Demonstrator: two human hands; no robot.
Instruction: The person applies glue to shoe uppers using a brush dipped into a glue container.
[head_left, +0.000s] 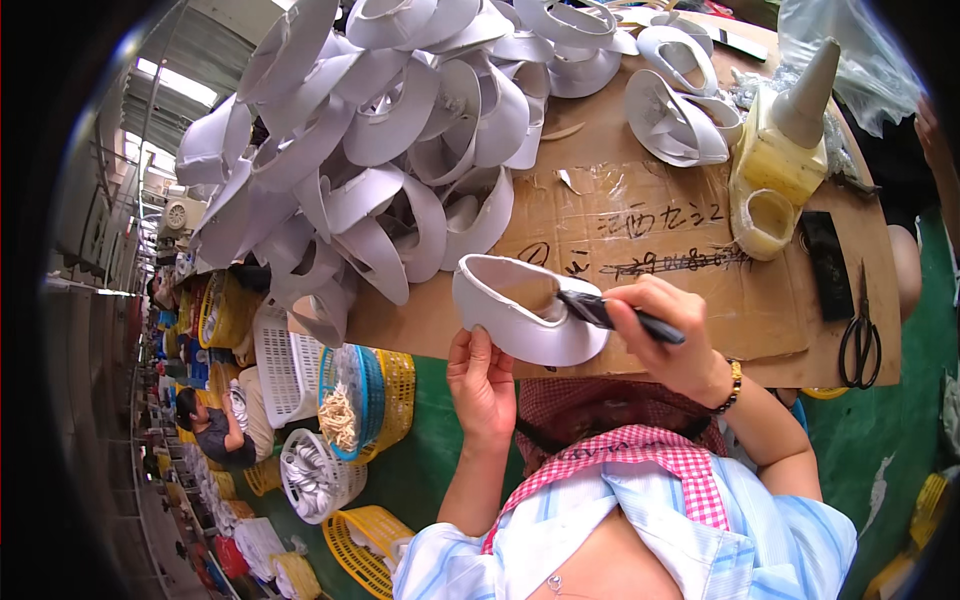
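As the white curved piece (560, 345) hung over the near left corner of the cardboard sheet (700, 315), the black brush (592, 310) reached the notch in its rim; whether bristles touched could not be told. The left hand (482, 385) had thumb and fingers closed on the piece's near edge, while the right hand (665, 325) was wrapped firmly around the brush's handle. Brushing well probably called for light, even strokes along the rim, the piece kept steady against the push, and the thumb clear of the brushed part. Beyond the sheet's left side rose a pile of white pieces (385, 130); at its far right stood a yellowish plastic container (790, 155), and past its right edge lay scissors (860, 345).
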